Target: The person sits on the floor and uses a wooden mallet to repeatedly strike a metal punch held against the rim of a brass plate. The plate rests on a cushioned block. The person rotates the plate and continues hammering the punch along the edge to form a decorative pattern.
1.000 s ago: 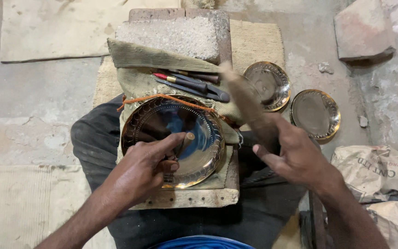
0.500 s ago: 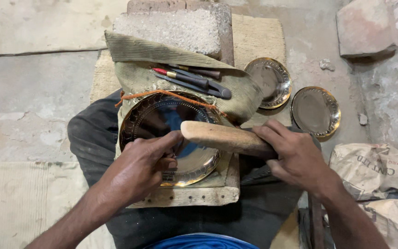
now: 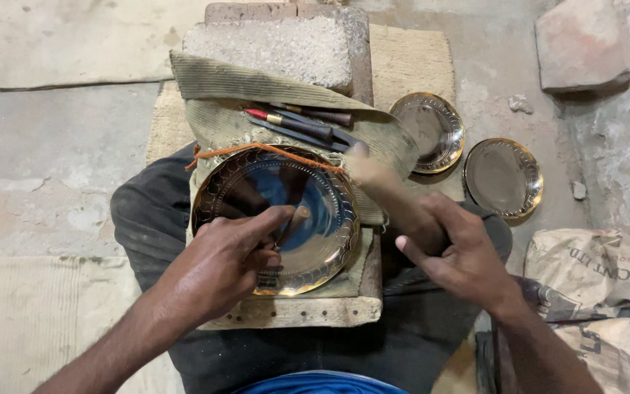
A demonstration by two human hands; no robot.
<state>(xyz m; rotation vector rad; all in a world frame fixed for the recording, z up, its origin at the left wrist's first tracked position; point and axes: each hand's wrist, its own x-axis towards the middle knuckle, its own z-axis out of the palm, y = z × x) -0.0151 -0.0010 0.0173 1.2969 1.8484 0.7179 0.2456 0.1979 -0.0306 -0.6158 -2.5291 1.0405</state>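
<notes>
On the plate, left hand pinches a punch; right hand grips a blurred mallet. Off-center hit could smack those fingers, imo.

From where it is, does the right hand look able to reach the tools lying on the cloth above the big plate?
Probably yes. The right hand grips a wooden mallet, so it isn't free, but the tools lie uncovered on the cloth, with nothing between.
</notes>
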